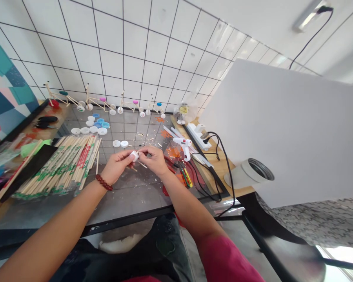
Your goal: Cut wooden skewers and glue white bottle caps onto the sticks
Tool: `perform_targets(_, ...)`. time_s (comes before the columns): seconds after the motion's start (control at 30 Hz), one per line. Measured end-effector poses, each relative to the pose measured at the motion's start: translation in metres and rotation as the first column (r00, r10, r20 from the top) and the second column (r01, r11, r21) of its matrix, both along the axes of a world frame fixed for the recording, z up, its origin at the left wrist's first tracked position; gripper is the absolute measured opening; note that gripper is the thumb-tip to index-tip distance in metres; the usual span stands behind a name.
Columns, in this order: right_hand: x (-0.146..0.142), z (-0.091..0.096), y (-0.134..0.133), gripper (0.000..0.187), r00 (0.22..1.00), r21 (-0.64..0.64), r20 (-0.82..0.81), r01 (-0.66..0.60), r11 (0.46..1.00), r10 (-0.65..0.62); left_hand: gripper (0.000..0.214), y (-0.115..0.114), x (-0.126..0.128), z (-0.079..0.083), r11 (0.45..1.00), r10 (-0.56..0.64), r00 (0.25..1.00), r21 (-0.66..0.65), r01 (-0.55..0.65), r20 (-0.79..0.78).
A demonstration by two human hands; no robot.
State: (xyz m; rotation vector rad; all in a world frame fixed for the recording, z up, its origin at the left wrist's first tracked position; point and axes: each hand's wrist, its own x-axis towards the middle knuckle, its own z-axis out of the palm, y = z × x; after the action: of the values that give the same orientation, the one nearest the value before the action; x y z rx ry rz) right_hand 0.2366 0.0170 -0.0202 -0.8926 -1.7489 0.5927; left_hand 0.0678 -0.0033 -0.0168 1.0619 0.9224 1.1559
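Between my two hands, above the middle of the table, is a white bottle cap [134, 156]. My left hand [120, 163], with a dark red bead bracelet on its wrist, is closed on the cap. The fingers of my right hand [153, 159] pinch a short piece of wooden stick [138, 153] at the cap's right side. How far the stick goes into the cap is hidden by my fingers. Two white caps [120, 143] lie just beyond my hands. Below them are loose stick pieces [142, 165] and pale scraps.
Wrapped chopsticks [63, 162] lie at left, with white and blue caps [97, 124] behind them. Several small stick-and-cap bicycles [129, 102] stand along the wall. A white glue gun [183, 145], a yellow-green cutter [186, 175], a power strip [199, 135] and black cables are at right.
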Motion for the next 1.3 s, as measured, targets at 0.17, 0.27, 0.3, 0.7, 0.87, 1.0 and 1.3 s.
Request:
perform_targets(0.17,0.001,0.003,-0.001,0.012,1.000,-0.051,-0.011,-0.011,0.999,0.010,0.050,-0.002,0.001,0.004,0.998,-0.023,0.992,-0.052,0.030,0.123)
perform_targets(0.27,0.001,0.001,0.002,0.013,1.000,-0.061,-0.026,0.000,0.998,-0.001,0.048,-0.002,0.002,0.006,0.999,0.012,0.996,-0.050,-0.007,0.088)
perform_targets(0.3,0.001,0.000,0.003,0.014,1.000,-0.066,-0.027,-0.017,0.998,0.015,0.049,-0.002,0.003,0.007,0.999,0.018,0.997,-0.050,-0.014,0.073)
perform_targets(0.7,-0.003,-0.007,0.004,0.013,0.994,-0.065,-0.002,0.106,0.992,-0.107,0.050,-0.001,0.003,0.000,0.998,0.054,0.999,0.030,-0.053,-0.006)
perform_targets(0.87,0.001,-0.002,0.004,0.011,1.000,-0.011,0.021,-0.003,1.000,0.003,0.050,-0.002,0.002,0.000,0.999,-0.037,0.996,-0.029,0.040,0.083)
perform_targets(1.0,0.002,0.001,0.002,0.011,0.998,-0.018,0.023,-0.066,0.998,0.066,0.051,-0.002,0.003,0.001,0.998,-0.023,0.994,-0.048,0.029,0.108)
perform_targets(1.3,0.000,-0.004,0.005,0.011,0.999,-0.032,0.020,0.027,0.999,-0.026,0.064,0.001,0.002,-0.002,0.999,0.035,0.999,0.026,-0.035,0.003)
